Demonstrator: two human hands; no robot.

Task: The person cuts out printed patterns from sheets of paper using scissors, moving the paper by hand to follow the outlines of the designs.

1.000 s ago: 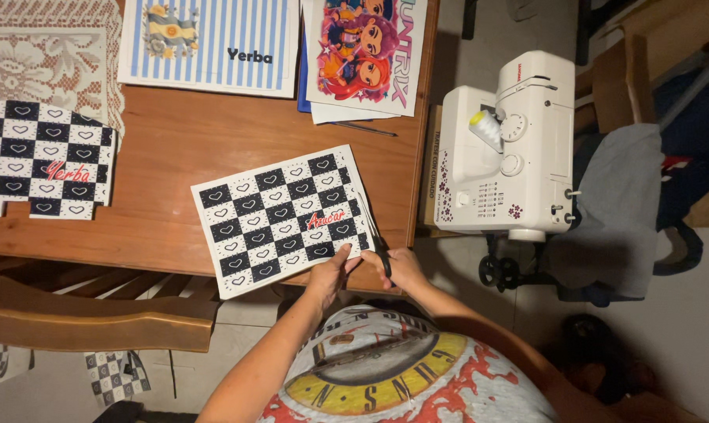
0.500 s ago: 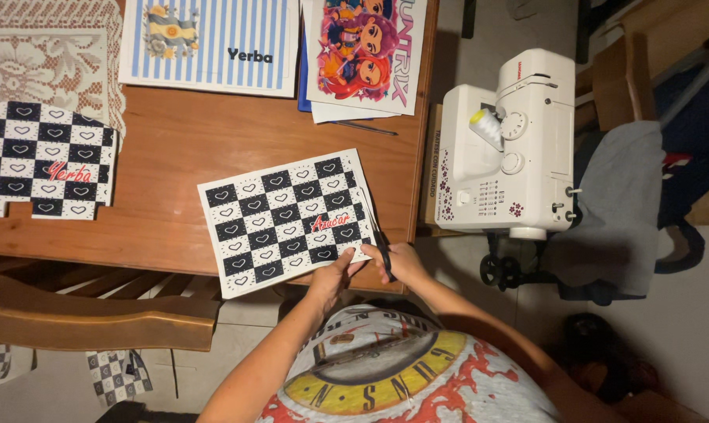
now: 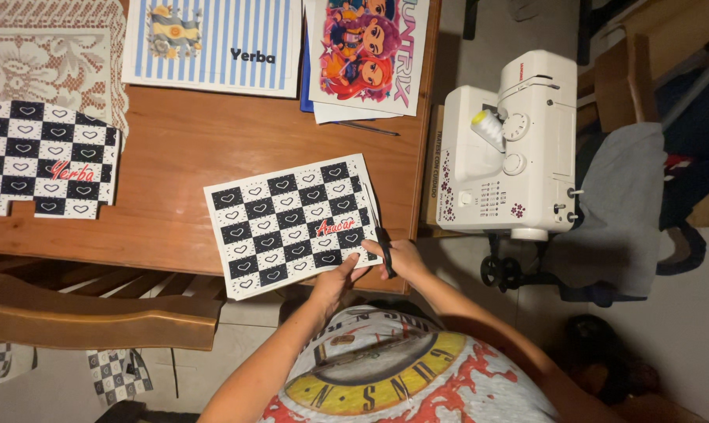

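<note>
A black-and-white checkered sheet with small hearts (image 3: 292, 223) hangs partly over the near edge of the wooden table (image 3: 174, 149). My left hand (image 3: 335, 280) pinches its lower right corner. My right hand (image 3: 401, 258) holds black-handled scissors (image 3: 379, 235) whose blades run up along the sheet's right edge.
A second checkered cutout (image 3: 41, 160) lies at the table's left, a lace cloth (image 3: 49, 63) behind it. A blue striped print (image 3: 213, 43) and a cartoon print (image 3: 366, 51) lie at the far edge. A white sewing machine (image 3: 511, 145) stands to the right. A wooden chair back (image 3: 96, 313) is below left.
The checkered sheet has shifted slightly right and toward me, and both hands moved with it along its right edge.
</note>
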